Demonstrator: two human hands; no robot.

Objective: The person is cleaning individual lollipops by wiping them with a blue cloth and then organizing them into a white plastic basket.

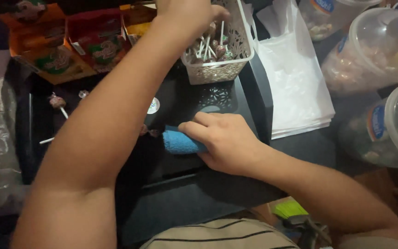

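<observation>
A blue cloth (180, 142), rolled or bunched, is pressed under the right hand (224, 140) at centre frame, on a black surface (185, 193). The right fingers (199, 127) are curled together over the cloth's right end and clamped on it; the left end of the cloth is left showing.

The left hand (185, 14) is seen at the top centre of the frame, with the forearm crossing diagonally from the lower left. It is placed on the near-left rim of a white lattice basket (231, 55). The fingers are mostly cut off by the frame edge, so whether they are gripping the rim cannot be told.

The basket is filled with lollipops (210, 48), white sticks pointing up. One loose lollipop (57, 102) is seen lying on the black surface at mid left, well apart from the cloth. A small round white sticker (153, 105) is seen just left of centre, between the forearm and the basket.

Orange and red snack packets (70, 46) are laid across the upper left. A stack of white plastic bags (295, 78) is placed right of the basket. Clear plastic jars (378, 50) with sweets inside are seen along the right edge.
</observation>
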